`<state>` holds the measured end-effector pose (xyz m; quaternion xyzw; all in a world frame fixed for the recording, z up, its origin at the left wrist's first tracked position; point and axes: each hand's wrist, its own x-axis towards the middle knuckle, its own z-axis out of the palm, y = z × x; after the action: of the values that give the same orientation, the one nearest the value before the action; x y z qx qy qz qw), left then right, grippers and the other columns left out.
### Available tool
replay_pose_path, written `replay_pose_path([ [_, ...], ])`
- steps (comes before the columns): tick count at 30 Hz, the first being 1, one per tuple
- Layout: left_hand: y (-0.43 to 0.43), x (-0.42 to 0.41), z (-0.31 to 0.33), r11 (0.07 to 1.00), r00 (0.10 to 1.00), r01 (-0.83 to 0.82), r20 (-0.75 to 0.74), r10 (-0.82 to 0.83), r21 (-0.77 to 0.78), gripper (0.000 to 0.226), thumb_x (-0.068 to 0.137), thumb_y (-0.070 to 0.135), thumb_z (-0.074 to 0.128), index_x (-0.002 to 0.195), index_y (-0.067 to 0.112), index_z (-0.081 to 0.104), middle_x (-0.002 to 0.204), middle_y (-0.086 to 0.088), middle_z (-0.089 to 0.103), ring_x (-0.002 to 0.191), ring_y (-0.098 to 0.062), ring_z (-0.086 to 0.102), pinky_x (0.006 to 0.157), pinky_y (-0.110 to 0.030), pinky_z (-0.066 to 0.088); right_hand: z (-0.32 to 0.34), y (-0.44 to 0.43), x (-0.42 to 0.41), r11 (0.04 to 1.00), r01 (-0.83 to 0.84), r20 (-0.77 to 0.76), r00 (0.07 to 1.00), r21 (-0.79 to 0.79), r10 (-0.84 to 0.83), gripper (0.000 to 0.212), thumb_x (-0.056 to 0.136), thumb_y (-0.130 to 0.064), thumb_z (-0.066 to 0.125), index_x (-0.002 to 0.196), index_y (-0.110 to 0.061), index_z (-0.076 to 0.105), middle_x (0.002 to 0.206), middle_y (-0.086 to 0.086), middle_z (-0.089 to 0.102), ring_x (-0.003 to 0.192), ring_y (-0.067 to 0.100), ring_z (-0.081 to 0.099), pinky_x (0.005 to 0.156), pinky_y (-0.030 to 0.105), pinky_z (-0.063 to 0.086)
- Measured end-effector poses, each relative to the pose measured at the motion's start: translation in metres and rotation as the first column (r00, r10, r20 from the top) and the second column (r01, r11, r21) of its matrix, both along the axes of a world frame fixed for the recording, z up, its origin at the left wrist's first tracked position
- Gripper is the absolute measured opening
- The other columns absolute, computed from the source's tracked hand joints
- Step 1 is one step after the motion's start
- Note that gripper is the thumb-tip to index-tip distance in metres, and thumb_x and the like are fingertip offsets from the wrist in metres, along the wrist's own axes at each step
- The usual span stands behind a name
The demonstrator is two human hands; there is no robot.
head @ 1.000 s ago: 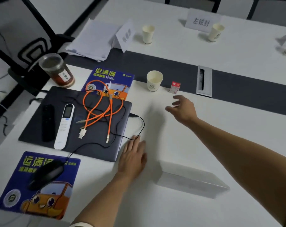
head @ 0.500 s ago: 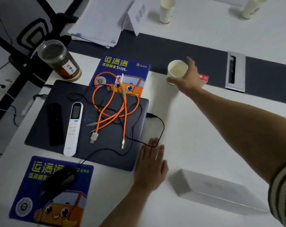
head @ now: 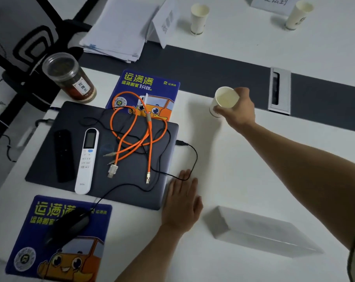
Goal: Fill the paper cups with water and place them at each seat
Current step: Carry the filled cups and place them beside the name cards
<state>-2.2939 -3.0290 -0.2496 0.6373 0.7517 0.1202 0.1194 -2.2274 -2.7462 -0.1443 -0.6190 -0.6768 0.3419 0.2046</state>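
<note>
White tabletop (head: 233,169), closed laptop (head: 131,192) just left of the action: that's the worry. The left hand (head: 181,202) lies flat, fingers straight, holding nothing. The right hand (head: 238,109) wraps the paper cup (head: 225,98), tilted, near the dark strip (head: 213,64); any water inside could slop toward the laptop, and a hard squeeze could buckle it.

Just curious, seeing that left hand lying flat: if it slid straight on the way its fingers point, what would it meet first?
Most likely the thin black cable that loops beside the laptop: it crosses just ahead of the left hand, perhaps already touching its fingertips.
</note>
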Motion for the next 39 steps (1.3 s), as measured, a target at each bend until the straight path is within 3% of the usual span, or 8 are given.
replay_pose_path([
  [13, 0.0, 0.002, 0.005, 1.0, 0.996, -0.012, -0.085, 0.011, -0.008, 0.054, 0.09, 0.038, 0.041, 0.134, 0.011, 0.056, 0.152, -0.013, 0.043, 0.143, -0.028, 0.037, 0.114, -0.046, 0.028, 0.007, -0.083, 0.137, 0.998, 0.039, 0.071, 0.997, -0.04, -0.036, 0.075, 0.071, -0.032, 0.083, 0.131, -0.018, 0.039, 0.109, -0.003, 0.052, 0.099, 0.023, 0.053, 0.087, 0.041, 0.049],
  [24, 0.0, 0.002, 0.0, 1.0, 0.994, 0.0, -0.108, -0.001, -0.007, 0.054, 0.092, 0.039, 0.038, 0.136, 0.012, 0.054, 0.151, -0.013, 0.043, 0.144, -0.028, 0.034, 0.115, -0.046, 0.028, -0.015, -0.114, 0.163, 0.995, 0.079, 0.063, 0.995, -0.065, -0.075, 0.075, 0.073, -0.034, 0.082, 0.132, -0.023, 0.037, 0.108, -0.004, 0.054, 0.1, 0.025, 0.055, 0.082, 0.036, 0.046],
  [31, -0.003, 0.004, 0.009, 0.996, 0.982, 0.026, -0.184, -0.041, -0.083, 0.055, 0.095, 0.039, 0.032, 0.139, 0.009, 0.05, 0.151, -0.017, 0.042, 0.143, -0.031, 0.034, 0.116, -0.044, 0.023, -0.001, -0.124, 0.177, 0.994, 0.054, 0.065, 0.997, -0.093, -0.048, 0.098, 0.07, -0.044, 0.083, 0.148, -0.028, 0.025, 0.14, 0.0, 0.05, 0.124, 0.022, 0.051, 0.098, 0.04, 0.045],
  [35, -0.013, 0.016, 0.028, 0.984, 0.987, -0.003, -0.159, -0.025, -0.176, 0.047, 0.089, 0.027, 0.064, 0.13, 0.006, 0.059, 0.145, -0.022, 0.047, 0.137, -0.037, 0.042, 0.111, -0.045, 0.034, 0.022, -0.143, 0.2, 0.996, 0.073, 0.099, 0.993, -0.046, -0.068, 0.086, 0.076, -0.044, 0.078, 0.146, -0.024, 0.033, 0.14, 0.003, 0.05, 0.127, 0.02, 0.05, 0.096, 0.038, 0.045],
  [39, -0.038, 0.031, 0.058, 0.945, 0.996, -0.008, -0.091, -0.023, -0.328, 0.038, 0.095, 0.026, 0.053, 0.129, 0.01, 0.056, 0.145, -0.014, 0.045, 0.137, -0.031, 0.039, 0.11, -0.039, 0.035, 0.044, -0.169, 0.232, 0.99, 0.141, 0.166, 0.976, 0.006, -0.14, 0.058, 0.086, -0.04, 0.069, 0.136, -0.019, 0.049, 0.132, 0.005, 0.059, 0.118, 0.02, 0.057, 0.093, 0.037, 0.048],
])
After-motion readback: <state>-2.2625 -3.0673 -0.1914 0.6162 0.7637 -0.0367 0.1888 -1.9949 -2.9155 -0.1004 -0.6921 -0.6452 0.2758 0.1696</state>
